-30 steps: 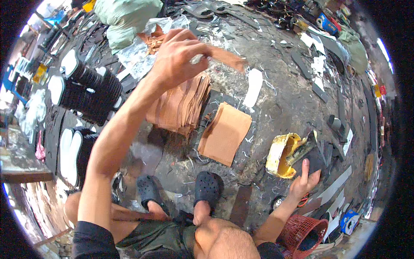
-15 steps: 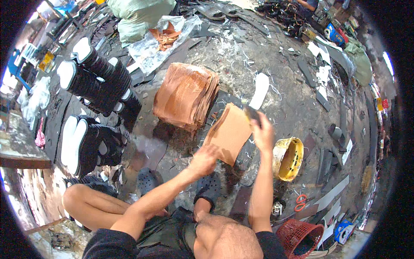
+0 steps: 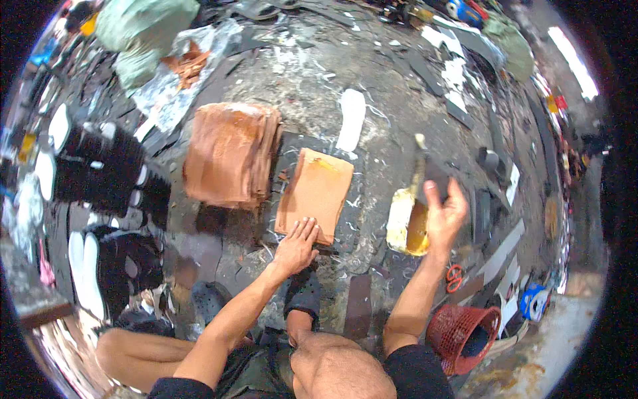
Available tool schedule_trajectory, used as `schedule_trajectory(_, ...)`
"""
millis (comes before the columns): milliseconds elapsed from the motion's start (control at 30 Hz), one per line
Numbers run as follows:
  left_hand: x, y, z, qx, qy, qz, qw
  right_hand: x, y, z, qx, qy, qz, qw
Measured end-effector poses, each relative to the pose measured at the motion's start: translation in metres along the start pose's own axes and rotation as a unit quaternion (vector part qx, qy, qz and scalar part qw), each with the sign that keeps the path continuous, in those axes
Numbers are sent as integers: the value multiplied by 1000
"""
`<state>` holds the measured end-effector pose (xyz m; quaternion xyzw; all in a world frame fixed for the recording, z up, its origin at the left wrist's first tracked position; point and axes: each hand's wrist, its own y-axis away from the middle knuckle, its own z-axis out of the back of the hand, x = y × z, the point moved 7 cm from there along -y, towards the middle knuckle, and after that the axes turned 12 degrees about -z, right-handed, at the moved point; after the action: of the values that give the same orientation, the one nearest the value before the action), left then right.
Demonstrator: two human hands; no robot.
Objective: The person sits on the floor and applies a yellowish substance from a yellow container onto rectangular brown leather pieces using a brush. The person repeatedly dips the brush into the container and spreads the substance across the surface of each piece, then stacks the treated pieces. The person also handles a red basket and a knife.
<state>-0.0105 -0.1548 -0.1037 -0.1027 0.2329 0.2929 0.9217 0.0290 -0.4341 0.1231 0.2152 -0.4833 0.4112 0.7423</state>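
Observation:
My left hand (image 3: 298, 249) lies with fingers stretched out on the near edge of a tan rectangular sheet (image 3: 316, 193). A wet yellow smear marks the sheet's far edge. The sheet rests on a dark board (image 3: 355, 169) on the floor. My right hand (image 3: 446, 211) grips a dark flat spreader (image 3: 435, 174), blurred, with yellowish paste along its left edge. It is raised just above a white and yellow tub (image 3: 399, 223) with yellow paste inside. To the left of the sheet stands a thick stack of brown sheets (image 3: 229, 153).
A white sole-shaped piece (image 3: 352, 118) lies beyond the sheet. Stacks of black and white soles (image 3: 100, 166) stand at left. Orange-handled scissors (image 3: 454, 278) and a red basket (image 3: 458, 339) are at lower right. A green sack (image 3: 146, 30) sits far left.
My right hand has moved right with the spreader, from the sheet's far edge to above the tub. My left hand now lies flatter on the sheet. The whole view has shifted.

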Motion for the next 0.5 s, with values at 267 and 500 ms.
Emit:
schedule_trajectory(267,21,15,17,-103,33,-49,993,-135,-13,92,-98,230,-110,962)
schedule_trajectory(500,41,34,42,-290,28,266,919,-146,11,22,-50,484,-164,858)
